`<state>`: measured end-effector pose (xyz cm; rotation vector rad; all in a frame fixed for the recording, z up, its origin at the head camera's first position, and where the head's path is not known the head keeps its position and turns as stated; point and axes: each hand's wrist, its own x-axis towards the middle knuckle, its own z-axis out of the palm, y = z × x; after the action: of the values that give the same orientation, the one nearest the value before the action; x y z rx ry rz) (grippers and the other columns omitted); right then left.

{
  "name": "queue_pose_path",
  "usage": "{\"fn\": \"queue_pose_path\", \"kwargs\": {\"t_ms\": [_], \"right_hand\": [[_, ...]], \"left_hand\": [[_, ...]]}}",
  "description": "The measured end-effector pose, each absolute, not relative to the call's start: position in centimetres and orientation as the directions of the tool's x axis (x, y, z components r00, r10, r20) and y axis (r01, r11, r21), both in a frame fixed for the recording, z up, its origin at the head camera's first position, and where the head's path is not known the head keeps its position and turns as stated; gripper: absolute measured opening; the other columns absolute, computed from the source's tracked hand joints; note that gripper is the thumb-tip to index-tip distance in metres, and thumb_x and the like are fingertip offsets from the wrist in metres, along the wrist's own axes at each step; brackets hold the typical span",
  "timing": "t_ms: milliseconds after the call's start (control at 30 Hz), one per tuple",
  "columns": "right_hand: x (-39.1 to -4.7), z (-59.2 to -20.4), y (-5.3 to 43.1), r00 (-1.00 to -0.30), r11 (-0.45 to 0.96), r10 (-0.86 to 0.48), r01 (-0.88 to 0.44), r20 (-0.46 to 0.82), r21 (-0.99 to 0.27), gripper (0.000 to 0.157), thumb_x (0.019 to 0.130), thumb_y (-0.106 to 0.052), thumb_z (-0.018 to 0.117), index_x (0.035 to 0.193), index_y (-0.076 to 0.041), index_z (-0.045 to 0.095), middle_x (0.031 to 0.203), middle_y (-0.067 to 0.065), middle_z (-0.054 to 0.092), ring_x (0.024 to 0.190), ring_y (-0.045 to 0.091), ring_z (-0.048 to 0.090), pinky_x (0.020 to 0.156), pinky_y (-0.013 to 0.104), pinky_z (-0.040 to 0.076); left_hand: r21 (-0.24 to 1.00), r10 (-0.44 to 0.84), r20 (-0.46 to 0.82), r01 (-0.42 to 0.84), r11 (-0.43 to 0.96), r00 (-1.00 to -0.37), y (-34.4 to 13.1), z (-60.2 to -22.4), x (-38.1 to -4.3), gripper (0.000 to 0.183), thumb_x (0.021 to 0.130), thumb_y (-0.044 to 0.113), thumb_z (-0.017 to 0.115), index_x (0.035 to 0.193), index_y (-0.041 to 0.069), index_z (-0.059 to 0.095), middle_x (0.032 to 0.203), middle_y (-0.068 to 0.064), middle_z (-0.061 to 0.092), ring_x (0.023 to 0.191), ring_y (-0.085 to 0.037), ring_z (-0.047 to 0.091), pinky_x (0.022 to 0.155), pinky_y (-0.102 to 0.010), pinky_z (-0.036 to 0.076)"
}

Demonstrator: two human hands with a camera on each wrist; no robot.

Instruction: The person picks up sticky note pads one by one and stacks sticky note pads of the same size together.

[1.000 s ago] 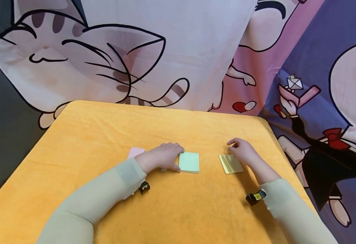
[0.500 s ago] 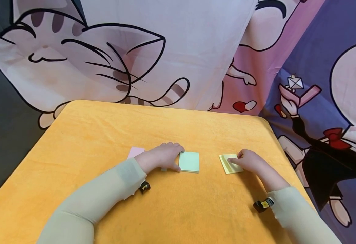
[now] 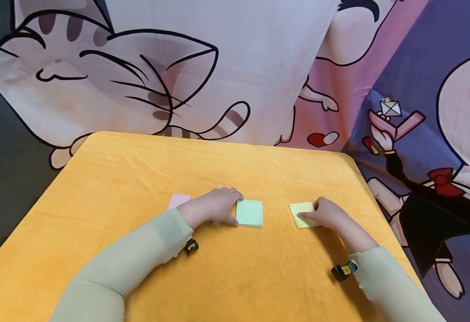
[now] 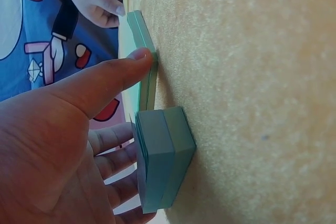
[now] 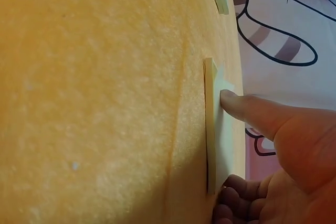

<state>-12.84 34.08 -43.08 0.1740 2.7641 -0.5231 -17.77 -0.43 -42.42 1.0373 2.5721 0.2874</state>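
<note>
My left hand (image 3: 219, 205) holds the left end of a mint-green sticky note pad (image 3: 249, 213), thumb at the near corner and a finger at the far one. A thicker bluish-green pad (image 4: 165, 153) stands beneath that hand, mostly hidden from the head view. To the right, my right hand (image 3: 326, 213) pinches a pale yellow sticky note pad (image 3: 299, 209). Its thumb (image 5: 231, 100) lies on the top sheet, while the other fingers curl at the pad's edge in the right wrist view. The yellow pad lies flat.
A pink sticky note pad (image 3: 178, 201) is partly covered by the left forearm. All the pads lie on an orange cloth-covered table (image 3: 235, 277). Behind it hangs a curtain (image 3: 259, 67) printed with cartoon figures.
My right hand moved from above the yellow pad down onto its right side. The rippled yellow top sheet now looks flat. My left hand stayed at the green pad.
</note>
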Motion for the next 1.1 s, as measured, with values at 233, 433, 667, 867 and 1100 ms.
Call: {"fn": "queue_pose_path", "kwargs": {"t_ms": [233,433,667,867,1100], "right_hand": [[-12.9,-43.1,33.9,-0.947,0.901,0.062,0.189,-0.317,-0.390,0.064,0.081,-0.052,0.077,0.097,0.001,0.045,0.084,0.011,0.046,0.078,0.026,0.047,0.067,0.034,0.035],[-12.8,-42.9,33.8,-0.953,0.865,0.059,0.197,-0.297,-0.462,0.052,0.088,-0.036,0.074,0.104,0.001,0.042,0.089,0.012,0.045,0.081,0.026,0.047,0.067,0.034,0.037],[-12.7,-42.7,34.3,-0.976,0.780,-0.040,0.103,-0.213,-0.617,0.023,0.095,-0.005,0.059,0.112,0.007,0.048,0.099,0.016,0.051,0.090,0.028,0.049,0.069,0.033,0.041],[-13.1,-42.3,34.4,-0.969,0.640,-0.089,0.120,-0.229,-0.759,0.025,0.098,0.001,0.048,0.123,0.008,0.046,0.111,0.021,0.047,0.091,0.029,0.054,0.064,0.037,0.054],[-13.7,-41.6,34.7,-0.969,0.638,-0.156,0.048,-0.190,-0.769,0.026,0.099,0.002,0.047,0.124,0.007,0.050,0.115,0.021,0.050,0.106,0.032,0.047,0.077,0.028,0.043]], "left_hand": [[0.309,0.697,-0.246,0.627,0.715,-0.673,-0.4,-42.6,-17.9,0.080,0.080,0.051,0.079,0.144,0.014,0.049,0.142,-0.003,0.051,0.125,-0.025,0.048,0.107,-0.044,0.034],[0.314,0.701,-0.247,0.629,0.711,-0.669,-0.4,-42.5,-18.0,0.079,0.080,0.050,0.079,0.143,0.013,0.049,0.141,-0.003,0.052,0.125,-0.025,0.048,0.107,-0.044,0.034],[0.313,0.707,-0.240,0.636,0.705,-0.665,-0.4,-42.5,-18.0,0.079,0.080,0.051,0.079,0.143,0.013,0.050,0.141,-0.004,0.052,0.125,-0.026,0.048,0.106,-0.044,0.035],[0.310,0.700,-0.246,0.630,0.713,-0.671,-0.6,-42.5,-18.0,0.080,0.080,0.051,0.079,0.143,0.013,0.049,0.142,-0.004,0.051,0.125,-0.025,0.048,0.106,-0.044,0.035],[0.318,0.699,-0.252,0.625,0.713,-0.670,-0.2,-42.6,-18.0,0.080,0.080,0.051,0.079,0.144,0.014,0.048,0.142,-0.003,0.051,0.126,-0.025,0.048,0.107,-0.045,0.035]]}}
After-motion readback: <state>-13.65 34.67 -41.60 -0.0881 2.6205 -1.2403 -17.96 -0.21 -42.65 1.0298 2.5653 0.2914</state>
